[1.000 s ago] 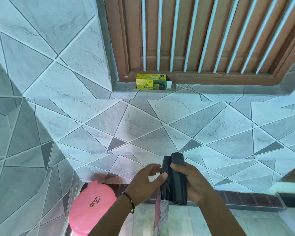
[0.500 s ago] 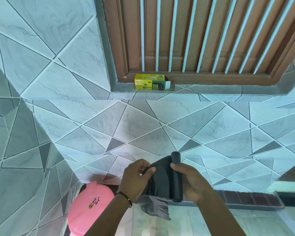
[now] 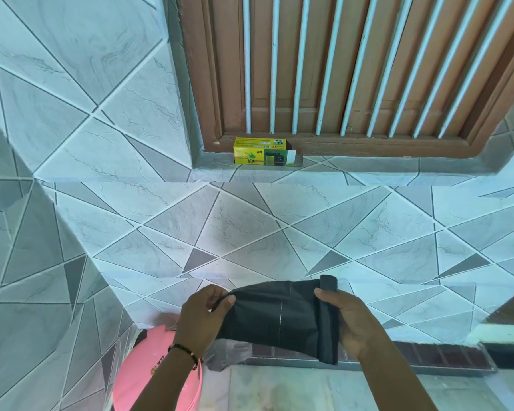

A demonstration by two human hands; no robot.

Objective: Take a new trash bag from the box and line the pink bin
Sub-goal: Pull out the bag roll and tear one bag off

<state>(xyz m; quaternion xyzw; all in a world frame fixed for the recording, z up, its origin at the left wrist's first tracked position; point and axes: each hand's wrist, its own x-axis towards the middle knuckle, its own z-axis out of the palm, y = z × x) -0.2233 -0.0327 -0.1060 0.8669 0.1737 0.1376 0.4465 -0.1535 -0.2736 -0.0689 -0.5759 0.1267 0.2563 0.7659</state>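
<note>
The roll (image 3: 328,321) was gripped by the right hand (image 3: 355,323); a bag (image 3: 275,315) was pinched by the left hand (image 3: 204,317), untorn, above the unlined pink bin (image 3: 149,372).

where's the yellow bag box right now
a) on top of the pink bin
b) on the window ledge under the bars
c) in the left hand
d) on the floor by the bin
b: the yellow box sits on the tiled ledge below the barred window, away from both hands.
</note>
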